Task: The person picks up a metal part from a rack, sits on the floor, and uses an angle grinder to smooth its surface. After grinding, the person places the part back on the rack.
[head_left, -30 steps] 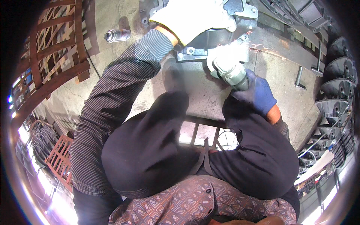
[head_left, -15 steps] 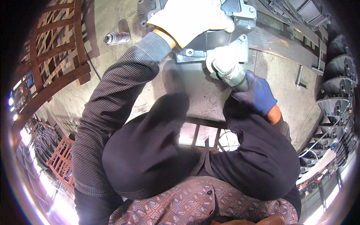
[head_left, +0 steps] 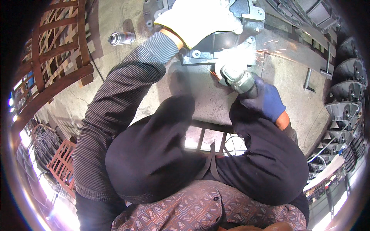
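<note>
Step in hand, as judged from the sparks (head_left: 269, 51) thrown to both sides of the tool head: grinding at the near edge of a grey metal casting (head_left: 219, 41). The right grip (head_left: 268, 97), in a blue glove, is closed around the body of an angle grinder (head_left: 242, 81), whose head points ahead and to the left of that grip. The left grip (head_left: 197, 21), in a white glove, bears on top of the casting, which extends beneath it and out to its right; whether those fingers are clamped or merely laid flat cannot be told, owing to glare. The contact between disc and metal is likewise washed out and could not be verified. A spray can (head_left: 122, 37) lies on the concrete floor (head_left: 208, 102), well to the left of the left grip. Dark stacked parts (head_left: 348, 86) stand well to the right of the right grip. In this inspector's judgement, the next move calls for firm bracing by the left grip, fingers clear of the disc, and steady, light travel of the right grip along the edge.
</note>
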Available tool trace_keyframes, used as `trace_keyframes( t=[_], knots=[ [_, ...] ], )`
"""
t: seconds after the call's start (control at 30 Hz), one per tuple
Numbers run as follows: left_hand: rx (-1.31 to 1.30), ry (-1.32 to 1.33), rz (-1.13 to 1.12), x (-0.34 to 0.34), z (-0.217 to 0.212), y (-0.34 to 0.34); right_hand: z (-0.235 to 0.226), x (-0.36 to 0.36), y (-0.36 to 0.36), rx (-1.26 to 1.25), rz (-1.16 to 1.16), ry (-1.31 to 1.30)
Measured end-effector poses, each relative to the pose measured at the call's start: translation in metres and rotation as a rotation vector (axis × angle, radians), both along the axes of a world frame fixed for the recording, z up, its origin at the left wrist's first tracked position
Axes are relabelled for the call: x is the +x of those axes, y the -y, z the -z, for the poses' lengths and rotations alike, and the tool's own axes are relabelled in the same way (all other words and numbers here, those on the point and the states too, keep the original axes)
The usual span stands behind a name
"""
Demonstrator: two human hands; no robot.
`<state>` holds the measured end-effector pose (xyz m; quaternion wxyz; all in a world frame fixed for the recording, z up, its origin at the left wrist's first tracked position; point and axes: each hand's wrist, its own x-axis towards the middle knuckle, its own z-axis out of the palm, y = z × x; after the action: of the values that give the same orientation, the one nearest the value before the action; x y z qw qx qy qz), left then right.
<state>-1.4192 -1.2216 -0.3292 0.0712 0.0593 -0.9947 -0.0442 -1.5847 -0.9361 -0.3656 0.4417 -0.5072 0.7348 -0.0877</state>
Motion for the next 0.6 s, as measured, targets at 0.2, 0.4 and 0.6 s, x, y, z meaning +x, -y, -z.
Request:
trace_keyframes(
  t=[0.2,0.4,0.6],
  knots=[
    [-0.014,-0.044,-0.010,0.001,0.007,0.001,-0.013,0.001,0.000,0.082,0.041,-0.004],
    [0.007,-0.001,-0.013,0.000,0.007,0.002,-0.009,0.006,0.011,0.060,0.036,0.007],
    [0.014,0.008,-0.026,0.002,0.004,0.002,-0.005,0.007,0.014,0.030,0.036,0.003]
  ],
)
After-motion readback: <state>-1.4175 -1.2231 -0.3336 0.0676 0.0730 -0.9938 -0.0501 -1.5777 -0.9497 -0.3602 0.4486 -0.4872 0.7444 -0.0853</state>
